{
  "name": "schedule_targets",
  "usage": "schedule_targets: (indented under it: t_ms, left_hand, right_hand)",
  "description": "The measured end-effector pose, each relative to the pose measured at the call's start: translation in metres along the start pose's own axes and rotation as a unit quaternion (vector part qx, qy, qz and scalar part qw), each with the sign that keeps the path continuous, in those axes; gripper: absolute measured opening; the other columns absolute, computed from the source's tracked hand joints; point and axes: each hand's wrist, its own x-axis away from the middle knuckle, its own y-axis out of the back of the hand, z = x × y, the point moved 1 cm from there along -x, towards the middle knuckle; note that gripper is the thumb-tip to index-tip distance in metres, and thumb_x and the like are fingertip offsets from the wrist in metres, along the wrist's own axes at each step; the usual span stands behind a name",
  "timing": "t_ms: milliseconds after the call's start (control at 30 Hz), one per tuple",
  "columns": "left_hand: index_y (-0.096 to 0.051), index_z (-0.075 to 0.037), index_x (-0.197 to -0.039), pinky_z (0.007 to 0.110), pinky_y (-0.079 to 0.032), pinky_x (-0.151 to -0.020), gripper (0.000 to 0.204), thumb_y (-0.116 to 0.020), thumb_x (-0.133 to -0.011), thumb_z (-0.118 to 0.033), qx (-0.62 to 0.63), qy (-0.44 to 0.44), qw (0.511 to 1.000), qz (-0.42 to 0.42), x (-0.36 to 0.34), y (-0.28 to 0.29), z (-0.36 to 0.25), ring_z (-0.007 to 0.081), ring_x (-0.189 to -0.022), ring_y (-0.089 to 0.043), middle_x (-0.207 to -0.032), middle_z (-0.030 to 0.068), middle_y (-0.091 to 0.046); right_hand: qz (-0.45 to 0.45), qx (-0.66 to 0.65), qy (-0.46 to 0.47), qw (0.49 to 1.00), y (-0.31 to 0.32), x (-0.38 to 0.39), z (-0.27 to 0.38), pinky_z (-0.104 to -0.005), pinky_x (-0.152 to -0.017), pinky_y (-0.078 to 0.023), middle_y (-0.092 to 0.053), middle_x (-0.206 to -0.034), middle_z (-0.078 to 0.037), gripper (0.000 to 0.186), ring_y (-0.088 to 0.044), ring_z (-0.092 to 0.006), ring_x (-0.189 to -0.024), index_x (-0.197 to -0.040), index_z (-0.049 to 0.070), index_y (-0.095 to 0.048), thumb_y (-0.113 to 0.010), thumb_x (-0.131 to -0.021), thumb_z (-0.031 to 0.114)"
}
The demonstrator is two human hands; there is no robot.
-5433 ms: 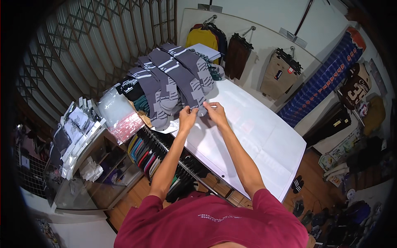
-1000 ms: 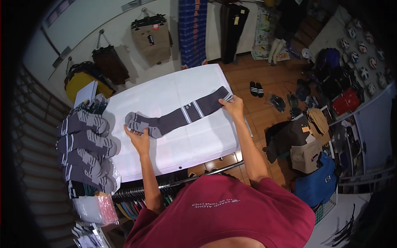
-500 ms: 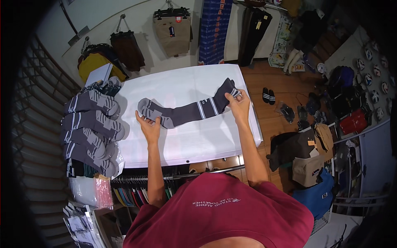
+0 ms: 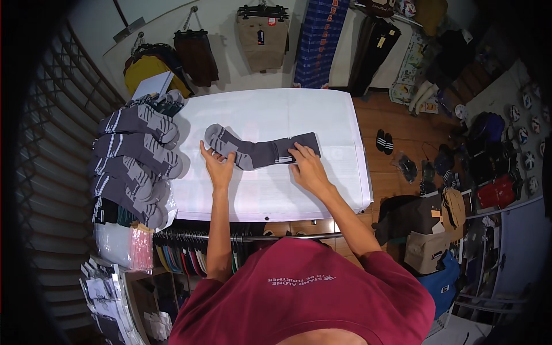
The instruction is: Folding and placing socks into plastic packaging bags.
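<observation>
On the white tabletop lies a long dark grey sock with lighter grey foot panels and white stripes; whether a second one lies under it I cannot tell. Its foot points to the far left, and the cuff end is doubled over on the leg. My left hand rests against the foot, thumb and fingers apart at its near edge. Across the folded leg lies my right hand, its fingers stretched out and touching the fabric near the stripes.
Matching grey socks are piled at the table's left end, with a white box behind. Below the near edge runs a metal rail with hangers. To the right are black slides on the wooden floor and several bags.
The sock's cuff end has been folded back over the leg, so the sock is shorter. My right hand has moved left and nearer, from gripping the cuff to lying on the leg.
</observation>
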Motion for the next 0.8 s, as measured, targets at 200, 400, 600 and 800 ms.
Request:
schedule_targets:
  t_ms: [200,400,600,800]
  left_hand:
    - [-0.01,-0.005,-0.156,0.034,-0.054,-0.081,0.106,-0.077,-0.075,-0.003,0.01,0.001,1.0,-0.019,0.0,0.001,-0.002,0.0281,-0.096,-0.063,-0.132,0.0282,-0.048]
    - [-0.016,-0.007,-0.156,0.033,-0.052,-0.083,0.097,-0.074,-0.079,0.0,0.052,0.02,0.998,-0.012,0.005,-0.009,-0.024,0.0267,-0.1,-0.061,-0.14,0.0245,-0.042]
    - [-0.023,-0.007,-0.153,0.034,-0.049,-0.09,0.078,-0.065,-0.087,0.003,0.143,-0.045,0.988,-0.041,0.028,-0.04,-0.062,0.0259,-0.111,-0.055,-0.14,0.0213,-0.042]
    - [-0.06,0.0,-0.125,0.036,-0.047,-0.097,0.041,-0.067,-0.085,0.003,0.001,-0.203,0.969,0.139,0.066,-0.075,-0.073,0.0269,-0.119,-0.058,-0.125,0.0157,-0.061]
  right_hand:
    - [0.023,0.078,0.02,0.996,0.014,-0.008,-0.006,-0.0658,-0.109,-0.028,-0.044,-0.15,-0.019,0.047,-0.035,-0.043,-0.14,-0.136,0.013,-0.059,-0.067,-0.091,0.02]
    - [0.046,0.099,0.025,0.994,-0.002,-0.005,-0.027,-0.068,-0.112,-0.021,-0.039,-0.155,-0.017,0.047,-0.028,-0.0446,-0.145,-0.144,0.02,-0.053,-0.058,-0.099,0.031]
    - [0.046,-0.035,0.014,0.998,0.009,-0.008,-0.041,-0.0589,-0.116,-0.023,-0.04,-0.154,-0.021,0.068,-0.033,-0.0434,-0.143,-0.153,0.009,-0.032,-0.063,-0.094,0.018]
    - [0.001,-0.236,-0.041,0.971,0.015,-0.005,-0.038,-0.0428,-0.117,-0.029,-0.037,-0.153,-0.027,0.091,-0.039,-0.0416,-0.141,-0.156,0.003,-0.015,-0.072,-0.086,0.004]
